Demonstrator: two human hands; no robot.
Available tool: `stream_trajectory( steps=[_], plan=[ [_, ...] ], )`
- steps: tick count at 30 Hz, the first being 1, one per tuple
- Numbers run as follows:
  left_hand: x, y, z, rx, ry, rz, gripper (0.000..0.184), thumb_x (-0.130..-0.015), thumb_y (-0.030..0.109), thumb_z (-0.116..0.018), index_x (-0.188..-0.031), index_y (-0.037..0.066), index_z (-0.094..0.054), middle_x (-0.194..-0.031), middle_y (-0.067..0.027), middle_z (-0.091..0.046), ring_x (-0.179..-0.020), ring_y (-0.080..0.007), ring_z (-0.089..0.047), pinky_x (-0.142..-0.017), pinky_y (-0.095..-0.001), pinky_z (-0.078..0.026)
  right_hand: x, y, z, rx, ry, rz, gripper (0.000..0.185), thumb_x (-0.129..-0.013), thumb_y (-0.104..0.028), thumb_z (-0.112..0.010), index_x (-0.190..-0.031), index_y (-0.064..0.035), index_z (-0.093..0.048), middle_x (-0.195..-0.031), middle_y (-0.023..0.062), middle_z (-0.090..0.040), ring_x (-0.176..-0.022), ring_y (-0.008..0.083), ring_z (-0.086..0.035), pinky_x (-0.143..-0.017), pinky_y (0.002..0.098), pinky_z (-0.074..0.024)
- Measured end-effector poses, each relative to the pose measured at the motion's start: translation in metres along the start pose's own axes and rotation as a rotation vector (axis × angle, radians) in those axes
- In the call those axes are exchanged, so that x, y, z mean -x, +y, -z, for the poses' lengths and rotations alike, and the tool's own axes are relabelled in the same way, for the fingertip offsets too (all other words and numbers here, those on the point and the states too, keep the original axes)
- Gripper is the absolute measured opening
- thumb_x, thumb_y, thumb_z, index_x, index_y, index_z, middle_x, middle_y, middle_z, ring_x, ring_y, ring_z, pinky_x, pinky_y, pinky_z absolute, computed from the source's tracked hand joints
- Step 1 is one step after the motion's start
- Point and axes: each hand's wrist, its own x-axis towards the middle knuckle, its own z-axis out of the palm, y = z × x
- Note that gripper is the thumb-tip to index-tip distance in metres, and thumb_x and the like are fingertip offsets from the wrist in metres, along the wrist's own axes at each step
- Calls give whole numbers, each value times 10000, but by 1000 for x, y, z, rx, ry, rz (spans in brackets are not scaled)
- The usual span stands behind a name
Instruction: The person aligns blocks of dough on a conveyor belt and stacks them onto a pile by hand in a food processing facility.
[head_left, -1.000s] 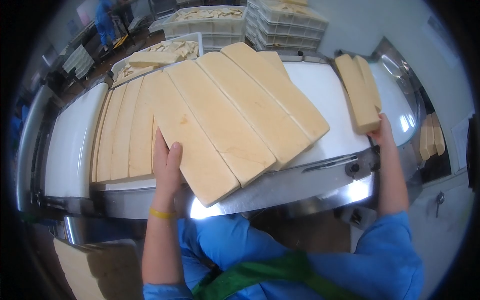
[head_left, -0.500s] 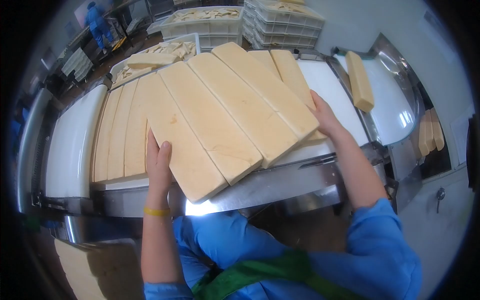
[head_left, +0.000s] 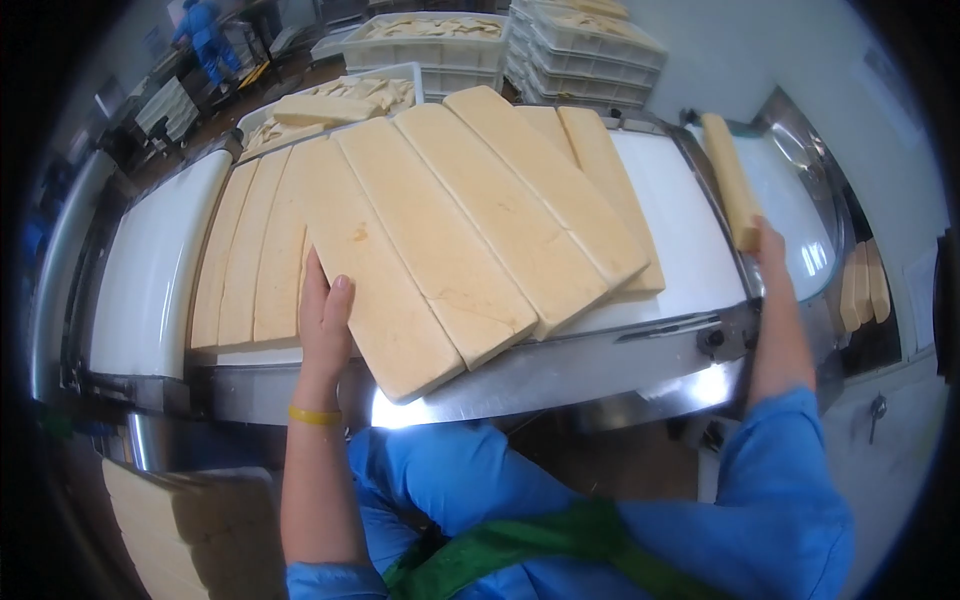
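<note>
In the head view, a long white-topped, metal-edged bench (head_left: 680, 200) carries pale cream, rectangular blocks with rounded edges. Four broad cream slabs (head_left: 435, 230) lie fanned at a slant over its middle, hiding much of the white surface. To their left stands a row of narrower-looking cream blocks (head_left: 250, 260); to their right, a partly covered cream slab (head_left: 610, 190) shows from beneath. The left hand (head_left: 328, 315) is against the left edge of the fan, thumb up; its fingers are partly hidden, so I cannot tell whether it grips. The right hand (head_left: 769, 248) is closed around the near end of a narrow cream block (head_left: 732, 180), tilted over the bench's right end.

Just behind the bench, a white plastic tub (head_left: 419, 85) is heaped with pale broken pieces, a longer block lying on them. Farther back, stacked white plastic crates (head_left: 450, 54) are topped with similar pieces, beside a taller crate stack (head_left: 600, 65), also holding pale pieces. More cream blocks (head_left: 865, 285) stand at far right. A person in blue (head_left: 207, 45) stands at upper left.
</note>
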Motion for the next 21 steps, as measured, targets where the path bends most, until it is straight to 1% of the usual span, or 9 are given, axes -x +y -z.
stream_trajectory(
  steps=[3,6,10,13,16,17,19,20,21],
  plan=[
    [1,-1,4,-15,11,12,587,-927,276,-451,-1415,-30,-332,-1353,-180,-462,-1227,-246,-456,-1036,-330,-342,6,16,41,-466,-242,-234,660,-793,-507,-653,-1158,39,-592,-966,128,-673,-859,203,-657,-778,340,-518],
    [1,0,5,0,33,37,582,-926,265,-455,-1410,-35,-337,-1353,-177,-462,-1229,-242,-454,-1035,-329,-343,61,-24,6,103,-174,255,576,-808,-425,-685,-1164,18,-595,-953,118,-673,-847,198,-650,-780,331,-515],
    [1,-1,6,57,45,38,580,-924,240,-458,-1416,-37,-326,-1361,-169,-455,-1242,-237,-446,-1039,-327,-340,112,-40,-61,359,-192,370,557,-757,-287,-741,-1187,23,-572,-1033,130,-659,-923,216,-636,-831,337,-494],
    [0,-6,8,154,46,58,584,-919,199,-471,-1427,-38,-308,-1375,-166,-444,-1259,-234,-433,-1052,-330,-331,177,-67,-89,258,-359,548,535,-740,-256,-729,-1169,25,-576,-1041,153,-653,-938,245,-632,-845,341,-487],
    [1,5,6,179,35,56,665,-903,263,-501,-1450,-37,-270,-1433,-167,-389,-1297,-227,-405,-1063,-328,-333,201,-86,-107,313,-422,639,528,-729,-259,-720,-1150,25,-578,-1044,176,-645,-957,270,-622,-865,347,-478],
    [0,2,8,196,41,36,639,-910,215,-499,-1448,-42,-270,-1416,-166,-407,-1284,-222,-416,-1057,-324,-337,202,-93,-105,370,-462,597,493,-760,-260,-686,-1157,14,-584,-1050,186,-631,-976,274,-609,-888,348,-465],
    [-1,-12,13,225,67,-14,593,-922,120,-494,-1445,-51,-272,-1381,-164,-444,-1257,-211,-439,-1047,-316,-346,160,-74,-109,434,-285,787,441,-811,-247,-646,-1164,11,-587,-1050,183,-623,-989,272,-598,-900,340,-455],
    [-1,-12,15,183,100,-2,588,-928,119,-498,-1444,-50,-275,-1350,-159,-469,-1214,-203,-465,-1018,-308,-370,162,-84,-118,461,-202,883,416,-837,-240,-626,-1167,10,-588,-1051,182,-618,-996,271,-593,-906,337,-450],
    [0,-13,14,141,136,15,582,-933,119,-503,-1444,-48,-278,-1319,-154,-494,-1172,-194,-492,-989,-300,-394,169,-92,-129,312,-197,825,342,-932,-241,-543,-1154,11,-604,-1053,144,-620,-1010,237,-580,-919,322,-438]
  ],
)
